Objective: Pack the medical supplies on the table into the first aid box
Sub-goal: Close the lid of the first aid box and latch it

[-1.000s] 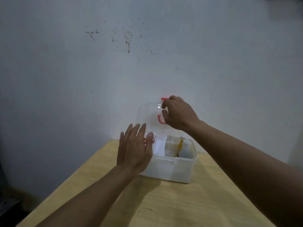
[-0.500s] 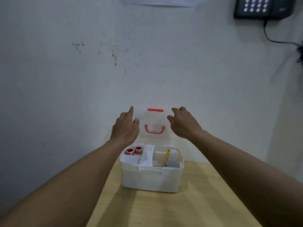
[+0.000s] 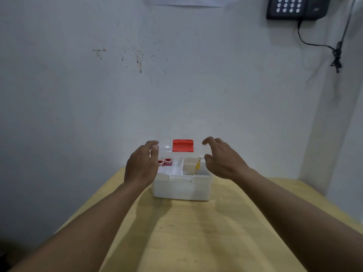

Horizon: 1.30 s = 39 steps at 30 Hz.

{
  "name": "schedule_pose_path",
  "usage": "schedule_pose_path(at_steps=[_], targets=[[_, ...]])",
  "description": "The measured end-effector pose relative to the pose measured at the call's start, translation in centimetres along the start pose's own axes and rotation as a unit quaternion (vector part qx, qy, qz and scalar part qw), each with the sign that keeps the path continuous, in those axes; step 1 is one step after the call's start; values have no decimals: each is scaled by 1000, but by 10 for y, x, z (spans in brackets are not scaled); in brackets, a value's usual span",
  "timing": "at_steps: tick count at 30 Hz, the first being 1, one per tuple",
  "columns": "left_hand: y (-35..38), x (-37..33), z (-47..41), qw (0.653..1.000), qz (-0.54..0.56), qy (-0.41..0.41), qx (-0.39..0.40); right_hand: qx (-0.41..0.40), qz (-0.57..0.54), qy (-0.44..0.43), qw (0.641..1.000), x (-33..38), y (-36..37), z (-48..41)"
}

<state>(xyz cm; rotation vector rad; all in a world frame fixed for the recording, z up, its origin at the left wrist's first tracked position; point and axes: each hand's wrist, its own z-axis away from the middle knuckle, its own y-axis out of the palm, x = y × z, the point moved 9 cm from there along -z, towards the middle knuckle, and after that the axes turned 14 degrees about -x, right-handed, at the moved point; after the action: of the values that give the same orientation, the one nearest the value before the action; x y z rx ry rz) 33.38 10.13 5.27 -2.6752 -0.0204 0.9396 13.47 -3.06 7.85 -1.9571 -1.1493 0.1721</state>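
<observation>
The white box (image 3: 181, 186) sits on the yellowish wood counter (image 3: 196, 232), up near the wall (image 3: 78, 95), and the supplies are in its compartments. Two red-and-white rolls (image 3: 166, 162) sit in the back left section, and there's a small bottle with a yellow bit (image 3: 198, 166) on the right side. Too blurry to name the rest.

The clear lid (image 3: 180, 151) with the red latch (image 3: 182, 145) is tilted partway over the box, not flat on it. The left hand (image 3: 141, 165) has a loose grip on the lid's left edge, thumb and fingers pinching it. The right hand (image 3: 222, 158) is curled, fingers spread, at the lid's right edge; can't tell if it's actually touching or just beside it.

A dark keypad (image 3: 296, 7) hangs top right on the wall, green light on, with a black cord (image 3: 334, 50) dangling below.
</observation>
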Motion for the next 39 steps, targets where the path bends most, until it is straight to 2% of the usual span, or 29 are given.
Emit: schedule_pose_path(at_steps=[6,14,17,19,22,25,28,34,39], targets=[[6,12,22,999,-14,-19,41,40,-6,29,999,0,17,23],[3,2,24,997,-49,-55,33,-29,-73,170,982,-4,28,25],[7,0,25,994,-52,-86,48,-17,-105,209,972,-6,31,24],[13,4,24,991,-10,-113,75,7,-131,228,965,-10,33,24],[19,15,29,984,37,-112,134,59,-144,215,964,-11,39,30],[17,19,42,985,27,-41,164,69,-117,171,976,-10,48,42],[16,19,50,988,30,1,155,41,-73,129,988,-11,56,53],[26,25,52,989,67,-21,133,-24,-74,115,990,-12,57,56],[28,27,50,989,82,-14,123,-19,-80,131,988,-18,63,56]])
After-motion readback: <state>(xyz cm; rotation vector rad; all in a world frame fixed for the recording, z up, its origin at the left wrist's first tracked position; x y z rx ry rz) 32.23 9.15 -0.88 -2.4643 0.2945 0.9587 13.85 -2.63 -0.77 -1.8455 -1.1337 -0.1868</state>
